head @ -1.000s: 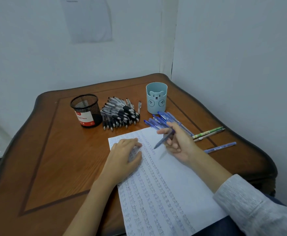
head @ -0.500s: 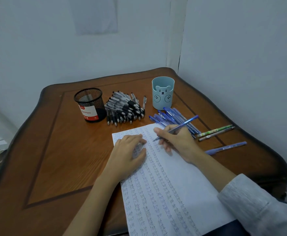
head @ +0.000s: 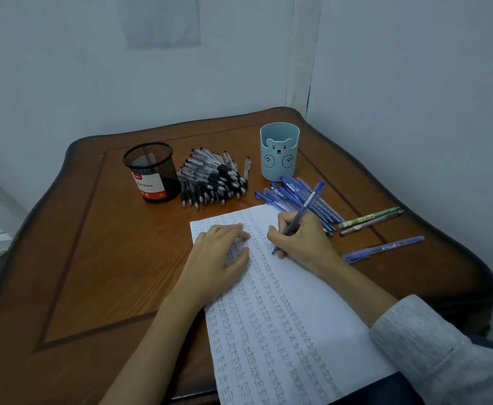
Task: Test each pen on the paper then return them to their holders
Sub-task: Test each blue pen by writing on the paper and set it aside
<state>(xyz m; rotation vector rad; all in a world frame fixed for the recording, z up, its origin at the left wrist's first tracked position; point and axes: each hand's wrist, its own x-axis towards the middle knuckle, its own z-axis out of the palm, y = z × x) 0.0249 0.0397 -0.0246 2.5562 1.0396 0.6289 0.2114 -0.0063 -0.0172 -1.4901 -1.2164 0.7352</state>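
A white paper (head: 321, 293) filled with columns of handwritten words lies on the wooden table (head: 93, 258). My left hand (head: 219, 255) rests flat on the paper's upper left part. My right hand (head: 301, 238) grips a blue pen (head: 306, 204) in a writing hold, tip down on the paper near its top. A black mesh holder (head: 151, 171) stands at the back left beside a pile of black pens (head: 213, 179). A light blue bear holder (head: 279, 152) stands at the back, with a pile of blue pens (head: 295, 197) in front of it.
Right of the paper lie a green pen (head: 368, 217), a grey pen (head: 371, 223) and a blue pen (head: 385, 248). Walls close the table in at the back and right. The paper's lower edge hangs over the table's front edge.
My right hand turned the blue pen from lying across the fingers into a writing hold and lowered its tip onto the paper. My left hand stayed on the sheet.
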